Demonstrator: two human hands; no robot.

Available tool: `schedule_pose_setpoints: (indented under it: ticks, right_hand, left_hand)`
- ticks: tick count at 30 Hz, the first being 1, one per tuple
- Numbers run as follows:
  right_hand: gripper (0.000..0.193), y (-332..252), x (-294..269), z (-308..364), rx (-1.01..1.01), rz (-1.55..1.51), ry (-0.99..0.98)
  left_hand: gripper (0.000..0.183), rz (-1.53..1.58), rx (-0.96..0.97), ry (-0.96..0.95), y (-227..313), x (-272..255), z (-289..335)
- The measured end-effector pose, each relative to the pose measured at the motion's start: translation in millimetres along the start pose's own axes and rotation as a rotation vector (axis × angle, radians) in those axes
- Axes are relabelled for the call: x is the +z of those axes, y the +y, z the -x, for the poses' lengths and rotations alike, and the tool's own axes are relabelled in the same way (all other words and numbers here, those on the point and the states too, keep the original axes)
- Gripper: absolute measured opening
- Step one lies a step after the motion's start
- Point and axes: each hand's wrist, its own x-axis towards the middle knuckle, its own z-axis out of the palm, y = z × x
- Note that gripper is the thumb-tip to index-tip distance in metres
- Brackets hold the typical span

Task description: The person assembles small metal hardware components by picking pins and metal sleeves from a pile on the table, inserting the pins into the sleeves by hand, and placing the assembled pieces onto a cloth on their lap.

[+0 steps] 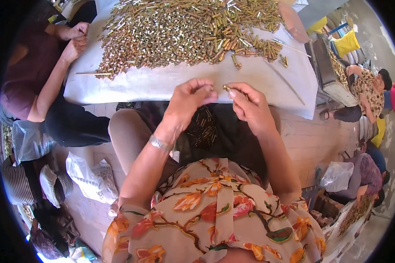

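While the left hand (189,97) and the right hand (249,104) met just before the near edge of the white table (162,83), each pinched with its fingertips. The right one held a small brass-coloured metal piece (227,88) between thumb and forefinger; what the left one pinched was too small to tell. Such a piece looked light, stiff and smooth, so it would probably slip easily, and it seemed best taken at its sides with two fingertips. On the table, beyond the hands, lay a big heap of similar shiny pieces (184,30), short and tube-like. More of them (204,127) lay on the dark lap cloth below the table edge.
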Motion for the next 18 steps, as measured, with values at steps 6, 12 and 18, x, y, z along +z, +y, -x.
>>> schedule_pose_setpoints:
  ticks: [6, 12, 18]
  right_hand:
    - [0.014, 0.7, 24.0, 26.5, -0.205, 0.433, 0.066]
    - [0.017, -2.1, 35.2, 33.6, -0.487, 0.689, 0.109]
    - [0.016, 3.7, 36.6, 34.3, -0.470, 0.666, 0.115]
  left_hand:
    - [0.016, 0.551, -0.026, -0.036, -2.7, 2.9, 48.4]
    - [0.015, 0.527, 0.134, 0.023, -1.0, 10.3, 61.1]
    - [0.015, 0.521, 0.210, 0.037, -3.4, 12.2, 63.3]
